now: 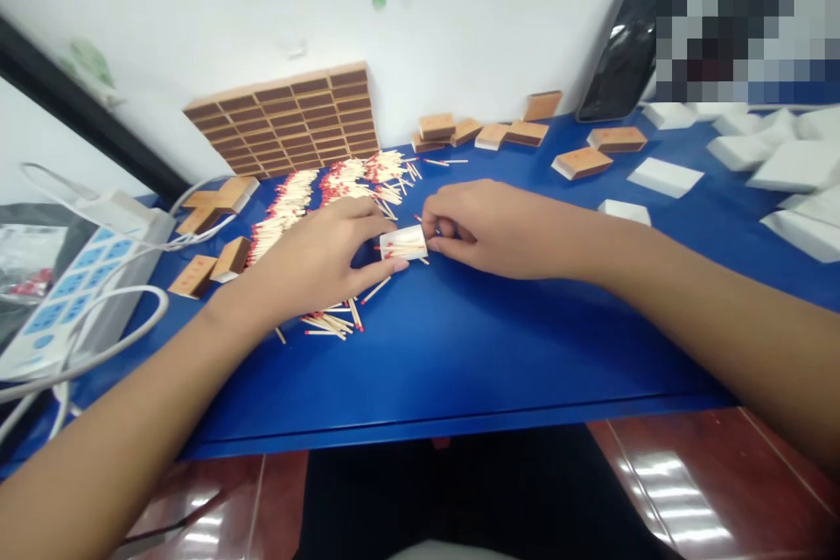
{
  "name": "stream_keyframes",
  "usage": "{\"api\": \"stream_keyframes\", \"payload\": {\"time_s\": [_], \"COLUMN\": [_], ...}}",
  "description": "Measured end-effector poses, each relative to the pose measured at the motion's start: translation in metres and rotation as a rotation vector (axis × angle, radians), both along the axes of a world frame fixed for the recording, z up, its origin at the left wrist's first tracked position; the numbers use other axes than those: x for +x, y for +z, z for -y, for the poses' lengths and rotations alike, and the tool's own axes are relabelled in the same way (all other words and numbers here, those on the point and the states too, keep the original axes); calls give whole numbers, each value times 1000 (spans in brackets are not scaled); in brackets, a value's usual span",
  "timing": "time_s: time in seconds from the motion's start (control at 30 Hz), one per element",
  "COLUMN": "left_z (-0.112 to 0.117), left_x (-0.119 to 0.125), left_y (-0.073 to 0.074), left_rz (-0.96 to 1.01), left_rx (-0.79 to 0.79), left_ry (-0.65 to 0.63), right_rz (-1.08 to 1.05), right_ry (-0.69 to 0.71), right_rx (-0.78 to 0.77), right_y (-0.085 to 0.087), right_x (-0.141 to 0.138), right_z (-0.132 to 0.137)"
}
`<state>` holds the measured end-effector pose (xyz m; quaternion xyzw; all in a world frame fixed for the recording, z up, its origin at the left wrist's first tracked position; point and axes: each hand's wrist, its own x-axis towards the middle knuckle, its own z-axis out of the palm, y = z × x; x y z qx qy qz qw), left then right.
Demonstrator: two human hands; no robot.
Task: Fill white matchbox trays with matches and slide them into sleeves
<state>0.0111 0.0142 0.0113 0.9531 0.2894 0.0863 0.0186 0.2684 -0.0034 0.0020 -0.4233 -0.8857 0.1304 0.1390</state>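
My left hand (pixel 328 249) and my right hand (pixel 489 223) meet over a small white matchbox tray (pixel 403 242) with red-tipped matches in it, on the blue table (pixel 459 350). Left fingers curl round the tray's left end. Right fingers pinch at its right end. Several loose matches (pixel 332 322) lie under my left hand. A long heap of red-tipped matches (pixel 328 188) spreads behind my hands.
A stacked block of brown matchboxes (pixel 289 118) leans on the wall. Loose brown boxes (pixel 581 162) and white inner trays (pixel 662 177) lie at the back and right. A power strip (pixel 62 289) with white cables sits at the left. A black object (pixel 620 44) stands at the back right.
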Motion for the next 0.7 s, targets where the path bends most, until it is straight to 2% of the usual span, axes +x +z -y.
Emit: {"api": "stream_keyframes", "payload": {"time_s": [0.27, 0.53, 0.7], "left_z": [-3, 0, -2], "left_x": [-4, 0, -3], "left_y": [-5, 0, -2], "left_rz": [12, -8, -1], "left_rx": [23, -4, 3], "left_ry": [7, 4, 27], "right_rz": [2, -1, 13], "right_ry": [-20, -16, -28], "right_rx": [-25, -26, -56], "right_y": [-1, 3, 2], "right_x": [-1, 1, 1], "right_z": [-1, 2, 0]}}
